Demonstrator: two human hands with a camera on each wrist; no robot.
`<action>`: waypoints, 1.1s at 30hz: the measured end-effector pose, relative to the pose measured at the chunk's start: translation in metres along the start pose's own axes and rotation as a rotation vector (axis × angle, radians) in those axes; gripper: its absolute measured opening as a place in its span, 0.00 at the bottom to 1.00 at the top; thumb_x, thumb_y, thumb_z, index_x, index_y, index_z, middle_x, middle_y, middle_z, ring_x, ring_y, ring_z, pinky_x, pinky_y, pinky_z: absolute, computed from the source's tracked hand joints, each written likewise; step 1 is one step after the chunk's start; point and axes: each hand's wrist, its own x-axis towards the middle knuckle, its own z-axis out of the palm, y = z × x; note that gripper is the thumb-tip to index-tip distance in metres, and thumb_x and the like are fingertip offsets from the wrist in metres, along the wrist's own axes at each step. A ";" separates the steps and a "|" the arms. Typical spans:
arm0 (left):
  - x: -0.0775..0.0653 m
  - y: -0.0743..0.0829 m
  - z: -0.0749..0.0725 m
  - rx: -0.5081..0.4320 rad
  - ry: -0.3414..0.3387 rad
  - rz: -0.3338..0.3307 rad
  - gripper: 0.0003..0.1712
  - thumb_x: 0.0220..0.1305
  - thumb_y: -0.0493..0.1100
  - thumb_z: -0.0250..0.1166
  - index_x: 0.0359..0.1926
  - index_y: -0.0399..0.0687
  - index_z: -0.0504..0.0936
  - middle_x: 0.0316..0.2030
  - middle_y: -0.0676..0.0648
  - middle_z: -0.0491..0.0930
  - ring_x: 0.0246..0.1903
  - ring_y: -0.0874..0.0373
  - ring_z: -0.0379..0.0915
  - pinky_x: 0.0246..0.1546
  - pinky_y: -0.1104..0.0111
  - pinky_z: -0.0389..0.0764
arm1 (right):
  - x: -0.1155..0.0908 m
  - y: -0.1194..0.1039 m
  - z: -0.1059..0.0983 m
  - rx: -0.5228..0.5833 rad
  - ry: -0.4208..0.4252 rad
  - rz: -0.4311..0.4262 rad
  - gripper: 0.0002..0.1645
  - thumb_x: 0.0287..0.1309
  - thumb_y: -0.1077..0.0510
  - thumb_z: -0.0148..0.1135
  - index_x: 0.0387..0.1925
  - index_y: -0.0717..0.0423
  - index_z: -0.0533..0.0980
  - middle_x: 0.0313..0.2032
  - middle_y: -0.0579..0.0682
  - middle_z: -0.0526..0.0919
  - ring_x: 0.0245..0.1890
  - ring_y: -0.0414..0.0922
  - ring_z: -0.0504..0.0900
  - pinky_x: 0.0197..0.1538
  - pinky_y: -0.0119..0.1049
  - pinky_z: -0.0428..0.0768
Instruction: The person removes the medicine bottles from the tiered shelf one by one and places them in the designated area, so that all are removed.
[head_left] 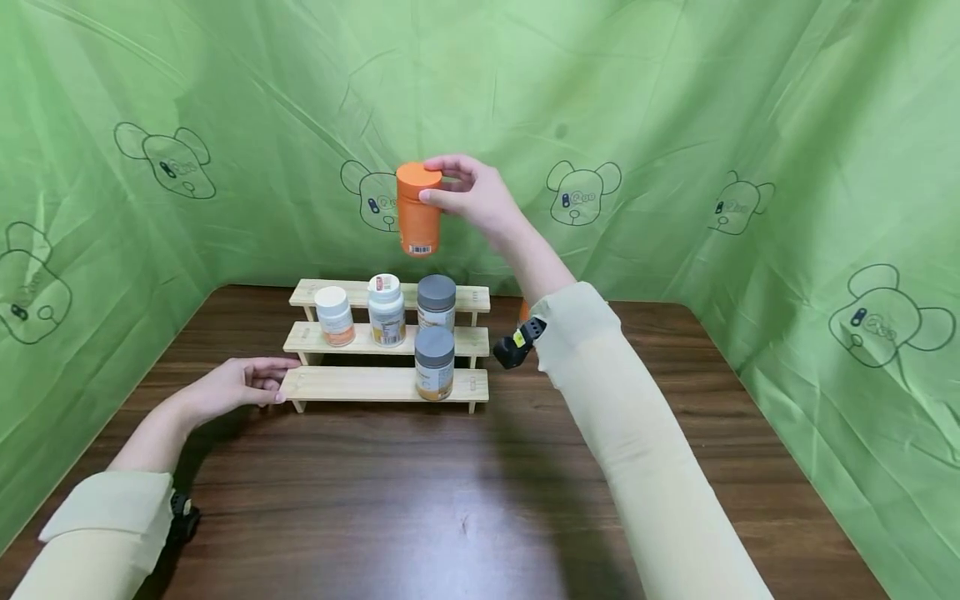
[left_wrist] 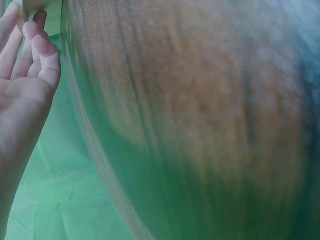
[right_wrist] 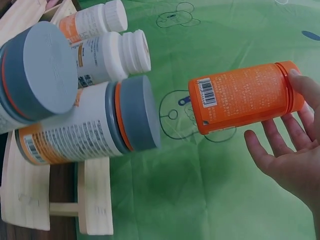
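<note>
My right hand [head_left: 480, 196] holds an orange bottle [head_left: 420, 223] by its lid, thumb and fingers on either side. The bottle is upright in the air above the back of a three-tier wooden rack [head_left: 348, 383]; its barcode and printed side show in the right wrist view. At the rack's left end, my left hand [head_left: 228, 385] grips the end of the lowest tier, thumb in front. Two white bottles, one shorter [head_left: 335, 318] and one taller [head_left: 387, 315], stand on the middle tier. A grey-lidded jar [head_left: 437, 293] is behind another grey-lidded jar [head_left: 435, 367] on the lowest tier.
The rack stands on a dark wooden table [head_left: 405, 500]. Green cloth [head_left: 480, 92] with bear-head drawings hangs behind and at both sides. Beyond my right wrist a bit of another orange object [head_left: 523, 311] shows, mostly hidden by the arm.
</note>
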 end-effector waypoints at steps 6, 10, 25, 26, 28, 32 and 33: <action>0.001 0.000 -0.002 0.006 0.010 -0.017 0.35 0.58 0.38 0.67 0.65 0.33 0.65 0.41 0.39 0.80 0.35 0.63 0.78 0.33 0.66 0.81 | -0.007 -0.003 -0.012 0.048 -0.007 -0.036 0.28 0.50 0.64 0.69 0.54 0.56 0.73 0.55 0.51 0.76 0.55 0.45 0.76 0.51 0.39 0.79; 0.000 0.000 -0.002 0.010 0.001 -0.020 0.36 0.58 0.39 0.67 0.65 0.33 0.64 0.40 0.40 0.80 0.34 0.62 0.78 0.32 0.65 0.80 | -0.013 -0.009 -0.021 0.060 -0.011 -0.031 0.27 0.50 0.66 0.69 0.54 0.56 0.73 0.56 0.51 0.76 0.55 0.45 0.76 0.51 0.40 0.79; 0.003 -0.003 -0.002 0.001 0.005 -0.015 0.36 0.58 0.39 0.66 0.65 0.32 0.64 0.40 0.42 0.81 0.35 0.63 0.78 0.32 0.65 0.81 | -0.038 -0.022 -0.062 0.066 -0.025 -0.095 0.23 0.52 0.67 0.67 0.51 0.56 0.74 0.55 0.53 0.76 0.54 0.49 0.77 0.53 0.43 0.78; 0.003 -0.003 -0.002 0.002 0.005 -0.016 0.36 0.58 0.39 0.66 0.65 0.32 0.64 0.40 0.41 0.81 0.35 0.63 0.78 0.32 0.65 0.80 | -0.040 -0.021 -0.065 0.065 -0.026 -0.098 0.23 0.52 0.67 0.67 0.51 0.56 0.74 0.55 0.53 0.76 0.54 0.49 0.77 0.53 0.43 0.78; 0.003 -0.003 -0.002 0.001 0.006 -0.016 0.35 0.58 0.39 0.66 0.65 0.33 0.64 0.41 0.41 0.81 0.35 0.63 0.78 0.32 0.65 0.80 | -0.044 -0.021 -0.070 0.067 -0.026 -0.099 0.22 0.52 0.67 0.66 0.50 0.56 0.74 0.54 0.53 0.76 0.53 0.49 0.77 0.53 0.43 0.78; 0.003 -0.004 -0.003 0.001 0.005 -0.017 0.36 0.58 0.39 0.66 0.65 0.33 0.64 0.41 0.41 0.80 0.35 0.63 0.78 0.32 0.65 0.80 | -0.052 -0.018 -0.080 0.068 -0.021 -0.107 0.21 0.52 0.67 0.66 0.49 0.56 0.75 0.53 0.53 0.77 0.51 0.49 0.78 0.51 0.41 0.79; 0.003 -0.004 -0.003 0.002 0.006 -0.017 0.35 0.58 0.39 0.66 0.65 0.33 0.64 0.41 0.41 0.80 0.35 0.63 0.78 0.32 0.65 0.80 | -0.054 -0.017 -0.082 0.070 -0.019 -0.110 0.21 0.52 0.67 0.66 0.49 0.56 0.75 0.53 0.53 0.77 0.50 0.49 0.78 0.50 0.41 0.79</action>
